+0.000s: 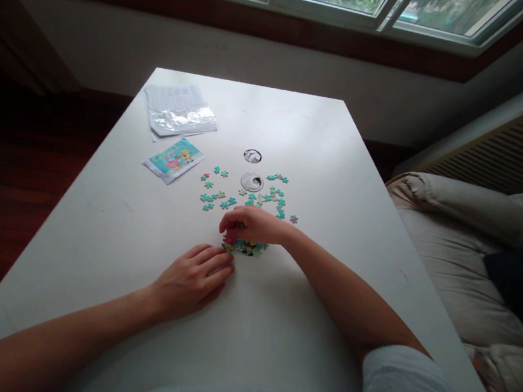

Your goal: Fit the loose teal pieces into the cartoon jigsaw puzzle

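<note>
A partly joined jigsaw puzzle (pixel 249 249), with pink and yellow cartoon figures, lies on the white table between my hands. My right hand (pixel 254 222) arches over its upper part, thumb and fingers bent down in a pinch at a puzzle piece (pixel 231 233) that they largely cover. At the lower left edge of the puzzle rests my left hand (pixel 197 277), fingers stretched and lying on the table, fingertips touching the edge. Loose puzzle pieces (pixel 281 208), mostly turquoise and green, are scattered beyond my right hand.
Left of the loose pieces is a picture card (pixel 177 159) with cartoon figures. Behind it lies a clear plastic bag (pixel 181 113) over paper. Two round metal grommets (pixel 252 182) are set in the white table (pixel 282 338). A beige sofa (pixel 463 265) stands along the right.
</note>
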A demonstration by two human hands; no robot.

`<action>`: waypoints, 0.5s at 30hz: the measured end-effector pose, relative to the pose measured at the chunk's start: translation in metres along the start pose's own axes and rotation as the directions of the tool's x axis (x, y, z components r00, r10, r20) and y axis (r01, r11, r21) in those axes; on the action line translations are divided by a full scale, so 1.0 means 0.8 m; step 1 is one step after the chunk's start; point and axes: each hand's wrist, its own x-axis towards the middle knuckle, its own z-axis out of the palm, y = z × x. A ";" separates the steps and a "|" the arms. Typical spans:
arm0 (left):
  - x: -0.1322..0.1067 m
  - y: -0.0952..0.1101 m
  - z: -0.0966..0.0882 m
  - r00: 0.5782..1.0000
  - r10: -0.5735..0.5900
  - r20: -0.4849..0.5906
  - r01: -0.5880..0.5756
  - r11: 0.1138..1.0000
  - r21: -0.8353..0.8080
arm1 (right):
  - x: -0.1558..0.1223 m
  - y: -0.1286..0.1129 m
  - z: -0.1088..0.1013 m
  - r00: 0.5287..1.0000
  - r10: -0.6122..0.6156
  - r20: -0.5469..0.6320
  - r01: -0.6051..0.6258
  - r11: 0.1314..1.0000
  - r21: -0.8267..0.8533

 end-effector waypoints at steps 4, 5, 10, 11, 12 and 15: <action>0.000 0.000 0.000 1.000 -0.001 0.006 0.001 1.000 -0.001 | 0.000 -0.005 0.003 0.999 -0.043 -0.011 0.042 0.996 -0.075; 0.000 0.000 0.000 1.000 -0.002 0.004 0.002 1.000 -0.004 | 0.000 -0.006 0.003 0.999 -0.050 -0.012 0.049 0.995 -0.089; 0.001 0.000 -0.001 1.000 -0.009 -0.017 0.009 1.000 -0.026 | 0.000 -0.012 0.008 0.997 -0.080 -0.007 0.079 0.990 -0.116; 0.001 0.000 -0.001 1.000 -0.010 -0.017 0.009 1.000 -0.027 | 0.000 -0.013 0.009 0.997 -0.083 -0.009 0.082 0.991 -0.108; 0.001 0.000 -0.001 1.000 -0.010 -0.016 0.009 1.000 -0.026 | 0.000 -0.013 0.010 0.996 -0.085 -0.009 0.084 0.992 -0.098; 0.002 0.001 -0.002 1.000 -0.010 -0.011 0.010 1.000 -0.017 | 0.001 -0.012 0.012 0.996 -0.094 -0.003 0.093 0.992 -0.079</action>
